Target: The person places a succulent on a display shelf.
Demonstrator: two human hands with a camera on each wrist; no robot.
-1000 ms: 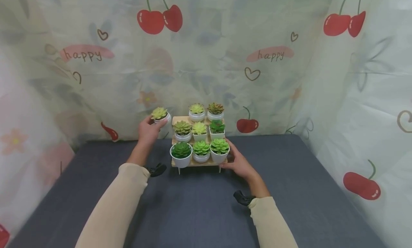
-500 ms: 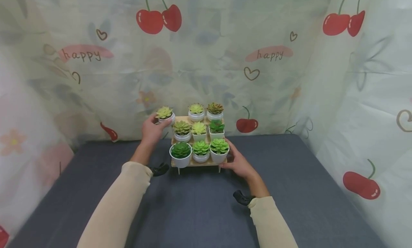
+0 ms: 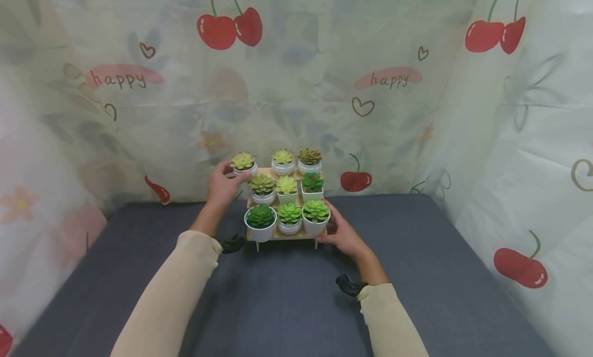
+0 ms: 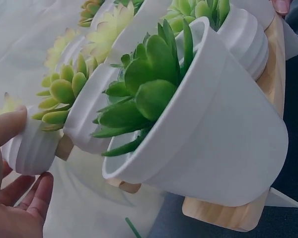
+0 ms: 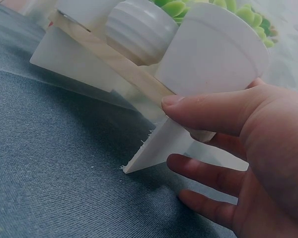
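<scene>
My left hand (image 3: 222,186) pinches a ribbed white pot (image 4: 34,148) with a pale yellow-green succulent (image 3: 243,160) between thumb and fingers, at the left end of the top tier of a wooden plant stand (image 3: 266,171). In the right wrist view, my right hand (image 5: 278,144) grips the stand's front right corner, thumb on the edge of the wooden board (image 5: 134,74), beside a smooth white pot (image 5: 213,52). On the lowest tier's left end is a large white pot (image 4: 228,124) with a dark green succulent (image 4: 144,89).
Potted succulents fill the lower two tiers, and a reddish-tipped one (image 3: 310,156) stands at the top right. White legs (image 5: 154,148) carry the stand on a dark blue-grey tabletop (image 3: 292,295). A cherry-print curtain (image 3: 296,79) hangs close behind.
My left hand has carried the potted succulent right and slightly down, from beside the stand to over the top tier's left end. The right hand has kept its place.
</scene>
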